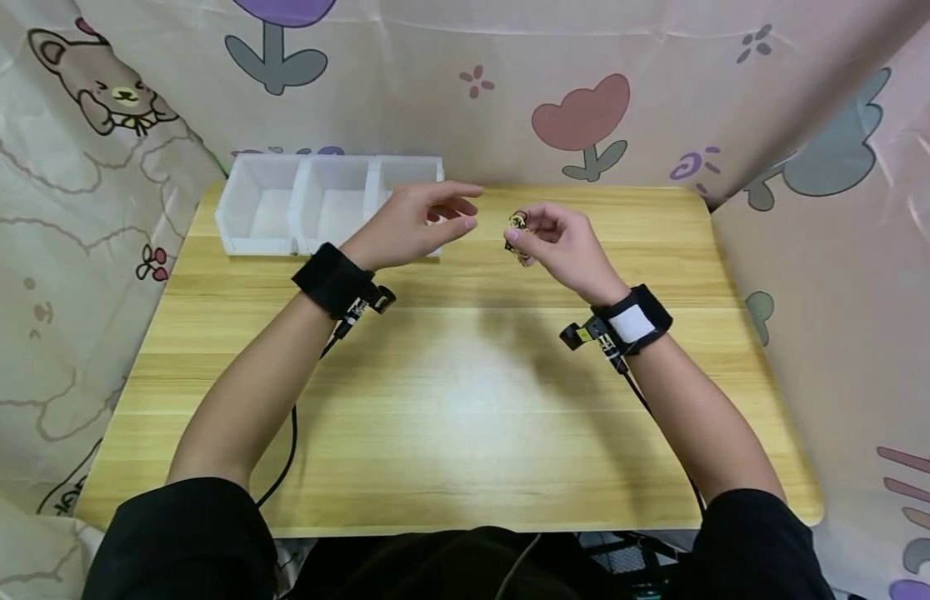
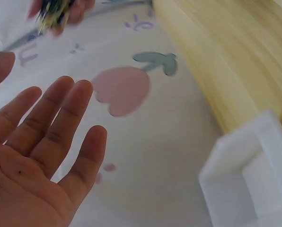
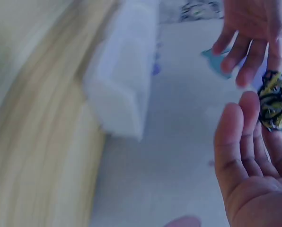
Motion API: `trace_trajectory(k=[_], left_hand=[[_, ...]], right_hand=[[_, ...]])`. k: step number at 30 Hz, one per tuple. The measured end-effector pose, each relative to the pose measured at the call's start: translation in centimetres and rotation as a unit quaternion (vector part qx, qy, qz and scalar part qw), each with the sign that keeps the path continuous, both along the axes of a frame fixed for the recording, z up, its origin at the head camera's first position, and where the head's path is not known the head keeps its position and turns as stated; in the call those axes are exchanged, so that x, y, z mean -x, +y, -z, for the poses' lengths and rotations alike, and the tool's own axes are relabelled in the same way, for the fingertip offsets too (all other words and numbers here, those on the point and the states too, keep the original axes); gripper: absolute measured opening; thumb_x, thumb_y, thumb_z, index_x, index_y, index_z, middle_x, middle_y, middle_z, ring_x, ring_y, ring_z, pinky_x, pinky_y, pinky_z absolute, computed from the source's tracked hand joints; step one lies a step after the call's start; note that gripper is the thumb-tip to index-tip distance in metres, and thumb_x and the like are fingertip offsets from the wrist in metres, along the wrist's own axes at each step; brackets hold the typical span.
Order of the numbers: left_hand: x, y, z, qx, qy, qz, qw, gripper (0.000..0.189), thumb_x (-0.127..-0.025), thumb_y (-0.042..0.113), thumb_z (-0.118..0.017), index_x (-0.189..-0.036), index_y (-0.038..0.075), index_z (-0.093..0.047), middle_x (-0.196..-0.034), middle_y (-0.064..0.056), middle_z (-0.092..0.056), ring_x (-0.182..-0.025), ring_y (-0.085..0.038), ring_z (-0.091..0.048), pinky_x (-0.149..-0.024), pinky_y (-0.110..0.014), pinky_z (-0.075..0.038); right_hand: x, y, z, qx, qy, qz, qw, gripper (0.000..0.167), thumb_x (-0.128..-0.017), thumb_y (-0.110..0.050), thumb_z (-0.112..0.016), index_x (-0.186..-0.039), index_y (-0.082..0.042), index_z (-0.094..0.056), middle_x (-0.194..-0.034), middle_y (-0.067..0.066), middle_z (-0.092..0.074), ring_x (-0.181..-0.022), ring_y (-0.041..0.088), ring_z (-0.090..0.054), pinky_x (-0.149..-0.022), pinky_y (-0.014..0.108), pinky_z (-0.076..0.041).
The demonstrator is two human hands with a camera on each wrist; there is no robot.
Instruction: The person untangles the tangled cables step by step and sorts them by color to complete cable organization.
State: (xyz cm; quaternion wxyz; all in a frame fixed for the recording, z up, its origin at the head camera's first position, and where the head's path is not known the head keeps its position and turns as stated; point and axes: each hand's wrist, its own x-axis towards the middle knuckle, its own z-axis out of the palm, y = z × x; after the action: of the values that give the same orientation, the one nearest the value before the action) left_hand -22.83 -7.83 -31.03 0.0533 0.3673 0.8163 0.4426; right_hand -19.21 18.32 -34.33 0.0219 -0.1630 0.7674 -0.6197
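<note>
My right hand (image 1: 570,250) pinches a tangled bunch of thin black and yellow loops (image 1: 518,221) between thumb and fingers, raised above the wooden table. In the right wrist view the tangle (image 3: 274,101) sits at the fingertips, with strands looped over each other. My left hand (image 1: 412,223) hovers to the left of the tangle, apart from it, near the right end of a white box (image 1: 258,243). Its fingers are relaxed and spread, and the palm holds nothing, as the left wrist view of this hand (image 2: 41,156) shows.
The white box has three compartments side by side and stands at the table's back left; my left hand covers part of the right one. Printed curtains (image 1: 435,108) hang behind and beside the wooden table (image 1: 465,467). A cable (image 1: 293,442) runs from each wrist camera.
</note>
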Motion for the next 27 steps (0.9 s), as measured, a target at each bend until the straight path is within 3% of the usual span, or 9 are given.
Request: trace_trajectory(k=[7,11,14,20,22,27], left_hand=[[-1.1,1.6,-0.7,-0.068,0.028,0.031,0.9968,0.048,-0.093,0.021,-0.076,-0.137,0.007,-0.062,-0.109,-0.002,-0.072,-0.098,-0.009,-0.066,-0.088,-0.032,-0.051],[-1.5,1.9,-0.6,-0.108,0.045,0.022,0.9928,0.051,-0.086,0.021,-0.084,-0.131,0.005,-0.066,-0.103,-0.002,-0.069,-0.088,-0.012,-0.064,-0.083,-0.032,-0.053],[-1.8,2.1,-0.4,-0.135,0.066,0.004,0.9886,0.048,-0.083,0.022,-0.086,-0.125,0.006,-0.069,-0.101,0.000,-0.066,-0.087,-0.011,-0.062,-0.080,-0.031,-0.053],[-2.6,2.1,-0.9,-0.207,0.100,-0.007,0.9733,0.026,-0.089,0.008,-0.078,-0.114,0.004,-0.075,-0.099,-0.001,-0.069,-0.083,-0.013,-0.064,-0.076,-0.032,-0.055],[-3.4,2.2,-1.7,-0.226,0.112,-0.006,0.9676,0.020,-0.090,0.000,-0.074,-0.110,-0.002,-0.075,-0.097,-0.007,-0.070,-0.079,-0.017,-0.064,-0.074,-0.032,-0.055],[-3.8,2.4,-1.9,-0.268,0.121,-0.012,0.9557,0.012,-0.092,-0.005,-0.069,-0.103,-0.005,-0.075,-0.093,-0.011,-0.070,-0.078,-0.021,-0.063,-0.070,-0.030,-0.053]], right_hand=[[-0.1,-2.2,-1.7,0.144,0.004,-0.014,0.9895,0.015,-0.096,-0.006,-0.069,-0.109,-0.001,-0.064,-0.087,0.012,-0.067,-0.072,0.020,-0.067,-0.069,0.032,-0.057],[-0.3,-3.0,-2.2,0.204,-0.013,-0.021,0.9786,0.015,-0.095,-0.006,-0.070,-0.106,0.001,-0.063,-0.087,0.011,-0.069,-0.075,0.019,-0.066,-0.072,0.032,-0.058],[-0.5,-3.4,-2.5,0.240,-0.021,-0.025,0.9703,0.024,-0.093,-0.013,-0.075,-0.105,0.002,-0.062,-0.084,0.010,-0.069,-0.074,0.017,-0.064,-0.073,0.033,-0.058],[-1.0,-3.8,-3.4,0.308,-0.025,-0.046,0.9499,0.044,-0.082,-0.027,-0.085,-0.104,-0.001,-0.058,-0.085,0.012,-0.070,-0.071,0.022,-0.069,-0.072,0.038,-0.059],[-1.3,-3.9,-3.6,0.330,-0.033,-0.059,0.9415,0.048,-0.082,-0.025,-0.086,-0.108,0.000,-0.056,-0.089,0.015,-0.071,-0.074,0.025,-0.071,-0.072,0.039,-0.059],[-2.0,-4.5,-4.0,0.327,-0.023,-0.087,0.9407,0.046,-0.085,-0.022,-0.083,-0.116,0.004,-0.061,-0.105,0.020,-0.068,-0.086,0.029,-0.071,-0.079,0.041,-0.058]])
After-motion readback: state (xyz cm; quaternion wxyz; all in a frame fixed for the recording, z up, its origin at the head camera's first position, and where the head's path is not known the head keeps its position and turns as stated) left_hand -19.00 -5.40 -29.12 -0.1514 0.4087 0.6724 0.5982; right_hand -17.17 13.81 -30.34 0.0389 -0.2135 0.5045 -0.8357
